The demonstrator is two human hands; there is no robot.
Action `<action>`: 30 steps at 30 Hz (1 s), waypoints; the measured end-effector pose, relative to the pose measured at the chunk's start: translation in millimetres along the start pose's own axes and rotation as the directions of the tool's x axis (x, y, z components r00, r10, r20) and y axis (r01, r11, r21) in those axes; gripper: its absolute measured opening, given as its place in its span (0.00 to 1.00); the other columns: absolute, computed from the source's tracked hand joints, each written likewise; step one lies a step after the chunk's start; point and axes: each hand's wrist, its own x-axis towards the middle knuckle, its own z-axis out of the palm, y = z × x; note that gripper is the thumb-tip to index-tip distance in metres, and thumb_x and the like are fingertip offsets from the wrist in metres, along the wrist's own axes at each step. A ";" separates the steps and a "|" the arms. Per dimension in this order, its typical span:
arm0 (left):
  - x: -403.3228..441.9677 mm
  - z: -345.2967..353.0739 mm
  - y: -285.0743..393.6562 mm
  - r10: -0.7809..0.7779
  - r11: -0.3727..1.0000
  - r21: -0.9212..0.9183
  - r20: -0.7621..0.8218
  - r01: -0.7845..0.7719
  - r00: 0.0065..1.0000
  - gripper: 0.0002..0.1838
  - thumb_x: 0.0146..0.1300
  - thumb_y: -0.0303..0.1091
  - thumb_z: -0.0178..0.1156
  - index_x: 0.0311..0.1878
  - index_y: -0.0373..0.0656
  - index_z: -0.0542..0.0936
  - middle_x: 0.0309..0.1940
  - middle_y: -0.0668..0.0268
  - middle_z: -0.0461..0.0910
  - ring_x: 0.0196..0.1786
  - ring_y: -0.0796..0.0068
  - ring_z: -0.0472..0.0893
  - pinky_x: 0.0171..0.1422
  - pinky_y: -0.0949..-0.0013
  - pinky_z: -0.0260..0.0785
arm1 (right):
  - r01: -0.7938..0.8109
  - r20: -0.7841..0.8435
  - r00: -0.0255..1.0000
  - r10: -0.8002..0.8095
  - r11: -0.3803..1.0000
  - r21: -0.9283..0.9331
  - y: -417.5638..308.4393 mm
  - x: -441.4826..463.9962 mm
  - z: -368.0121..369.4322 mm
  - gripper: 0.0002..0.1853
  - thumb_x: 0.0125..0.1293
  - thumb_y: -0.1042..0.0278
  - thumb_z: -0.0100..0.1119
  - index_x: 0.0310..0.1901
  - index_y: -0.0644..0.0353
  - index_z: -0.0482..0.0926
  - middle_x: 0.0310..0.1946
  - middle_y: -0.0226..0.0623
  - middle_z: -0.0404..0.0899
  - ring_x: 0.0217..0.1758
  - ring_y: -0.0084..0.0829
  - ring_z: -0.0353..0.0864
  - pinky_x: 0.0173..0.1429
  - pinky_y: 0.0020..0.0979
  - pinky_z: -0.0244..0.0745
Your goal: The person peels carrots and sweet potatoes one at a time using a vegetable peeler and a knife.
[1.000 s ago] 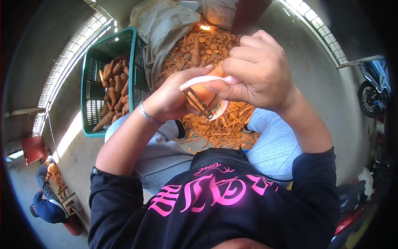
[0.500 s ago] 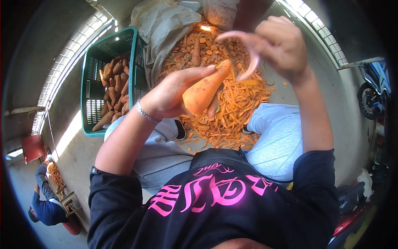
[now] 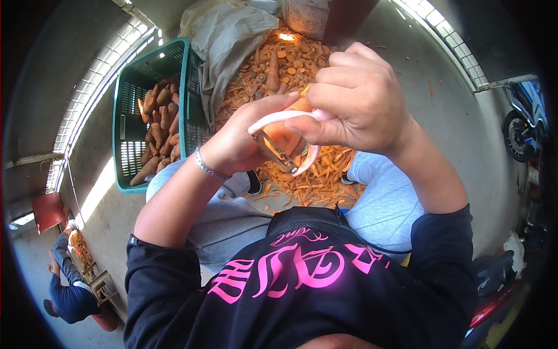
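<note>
At the far left, lower down, a seated person [image 3: 74,299] in dark blue bends beside a narrow strip of orange scraps [image 3: 79,249]; a red panel [image 3: 48,211] stands just above. Behind, a bright barred opening [image 3: 87,96] curves up the wall, throwing a hard streak of sun on the bare grey floor [image 3: 453,136].

Next, a green plastic crate [image 3: 190,104], slatted sides, on the floor; inside it, a pile of unpeeled carrots [image 3: 157,136], brownish and dull. Pale crumpled sack [image 3: 224,49] against the crate's right side.

Centre: left hand [image 3: 244,134], silver bracelet [image 3: 207,166] at the wrist, closed round a peeled orange carrot [image 3: 283,135], thumb along its upper side. The carrot is held in the air above the wearer's lap, partly hidden by the peeler [image 3: 280,116]. Under and beyond the hands, a broad heap of peelings [image 3: 317,180] covers the floor, round cut pieces and a long carrot lying in its upper part.

Slightly right, the right hand [image 3: 363,99] has its fingers curled, pinching the peeler's pink handle against the thumb. Blade lies across the near side of the carrot; contact unclear.

Far right: second barred opening [image 3: 446,43], then a blue motorcycle [image 3: 532,119] at the wall.
</note>
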 end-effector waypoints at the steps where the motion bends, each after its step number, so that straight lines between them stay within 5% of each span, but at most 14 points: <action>1: -1.4 2.9 1.3 -0.014 0.996 0.081 -0.092 0.022 0.996 0.20 0.78 0.43 0.40 0.58 0.38 0.73 0.40 0.65 0.80 0.41 0.78 0.81 0.45 0.71 0.74 | -0.004 0.005 1.000 0.004 1.000 0.012 -0.2 -0.5 -0.6 0.22 0.55 0.43 0.69 0.18 0.51 0.74 0.15 0.24 0.65 0.20 0.30 0.64 0.29 0.32 0.57; 4: 5.6 -16.1 -9.2 0.020 0.967 -0.255 0.161 0.021 0.987 0.20 0.78 0.42 0.41 0.58 0.37 0.73 0.42 0.64 0.80 0.41 0.77 0.81 0.45 0.72 0.74 | -0.055 0.092 0.994 0.059 0.998 -0.044 -0.8 -1.7 -7.0 0.24 0.61 0.38 0.61 0.20 0.49 0.78 0.16 0.24 0.73 0.23 0.28 0.72 0.33 0.32 0.63; 10: -2.1 13.9 3.2 -0.037 0.996 0.075 -0.158 0.050 0.987 0.20 0.77 0.42 0.42 0.57 0.36 0.73 0.42 0.63 0.79 0.39 0.77 0.80 0.42 0.72 0.75 | -0.025 0.081 0.997 0.021 0.999 0.047 7.6 -6.5 1.7 0.24 0.62 0.39 0.61 0.19 0.49 0.76 0.16 0.25 0.71 0.22 0.29 0.72 0.32 0.32 0.63; 14: -0.2 -14.2 -7.6 -0.060 0.967 -0.234 0.187 0.104 0.981 0.22 0.75 0.46 0.46 0.55 0.34 0.74 0.35 0.64 0.79 0.30 0.75 0.78 0.32 0.71 0.70 | -0.101 0.102 0.990 0.101 0.995 -0.010 47.2 -18.8 -9.2 0.24 0.63 0.42 0.61 0.18 0.51 0.75 0.15 0.27 0.70 0.22 0.31 0.70 0.32 0.33 0.62; 17: 2.3 -11.5 -2.3 -0.101 0.981 -0.155 0.119 0.119 0.988 0.22 0.76 0.47 0.44 0.52 0.35 0.74 0.29 0.63 0.78 0.25 0.73 0.76 0.29 0.72 0.66 | -0.252 0.144 0.949 0.282 0.947 -0.197 84.4 -30.8 -20.4 0.21 0.64 0.49 0.62 0.19 0.55 0.76 0.15 0.31 0.68 0.21 0.33 0.65 0.31 0.34 0.58; 18: 7.6 -17.1 1.5 -0.056 0.988 -0.123 0.280 0.093 0.958 0.22 0.76 0.48 0.43 0.49 0.35 0.74 0.25 0.62 0.77 0.24 0.72 0.76 0.29 0.71 0.67 | -0.324 0.110 0.933 0.342 0.934 -0.150 84.9 -30.9 -20.1 0.21 0.64 0.49 0.62 0.19 0.55 0.76 0.15 0.31 0.68 0.21 0.33 0.65 0.31 0.34 0.58; 19: 8.9 -8.1 0.0 -0.085 0.995 -0.048 0.022 0.086 0.996 0.25 0.76 0.50 0.38 0.47 0.35 0.72 0.21 0.63 0.72 0.16 0.72 0.70 0.22 0.75 0.60 | -0.391 0.080 0.913 0.399 0.915 -0.103 84.8 -30.5 -20.6 0.21 0.64 0.49 0.62 0.19 0.55 0.76 0.15 0.31 0.68 0.21 0.34 0.65 0.31 0.34 0.58; 20: 10.5 -8.5 2.1 -0.107 0.994 -0.001 0.007 0.107 0.994 0.24 0.76 0.50 0.38 0.48 0.36 0.72 0.21 0.63 0.74 0.18 0.72 0.72 0.22 0.75 0.60 | -0.444 0.047 0.893 0.447 0.894 -0.058 86.4 -26.8 -23.1 0.22 0.64 0.50 0.61 0.19 0.55 0.77 0.14 0.31 0.68 0.21 0.34 0.65 0.31 0.34 0.58; 24: 25.7 -30.2 -10.5 -0.093 0.995 -0.020 0.011 0.093 0.996 0.22 0.75 0.48 0.40 0.51 0.39 0.75 0.31 0.63 0.80 0.24 0.73 0.78 0.23 0.76 0.64 | -0.192 0.105 0.975 0.197 0.979 -0.063 47.7 -13.4 -18.6 0.24 0.64 0.43 0.60 0.16 0.50 0.74 0.14 0.28 0.70 0.23 0.34 0.74 0.34 0.34 0.66; 27: 20.6 -22.7 -7.3 0.028 0.989 -0.147 0.034 -0.023 0.999 0.21 0.76 0.43 0.41 0.57 0.37 0.74 0.37 0.61 0.80 0.31 0.71 0.81 0.35 0.69 0.74 | -0.157 0.110 0.982 0.156 0.988 0.002 25.5 -8.4 -7.5 0.26 0.64 0.41 0.59 0.16 0.50 0.74 0.14 0.28 0.70 0.22 0.33 0.74 0.34 0.34 0.66; 30: 20.8 -26.1 -17.6 0.016 0.998 -0.059 -0.100 -0.022 0.995 0.21 0.75 0.42 0.44 0.62 0.36 0.72 0.45 0.61 0.79 0.39 0.71 0.82 0.41 0.67 0.76 | -0.113 0.098 0.989 0.115 0.993 -0.023 12.4 -6.8 1.4 0.26 0.63 0.38 0.59 0.16 0.50 0.75 0.14 0.28 0.72 0.22 0.32 0.74 0.33 0.34 0.64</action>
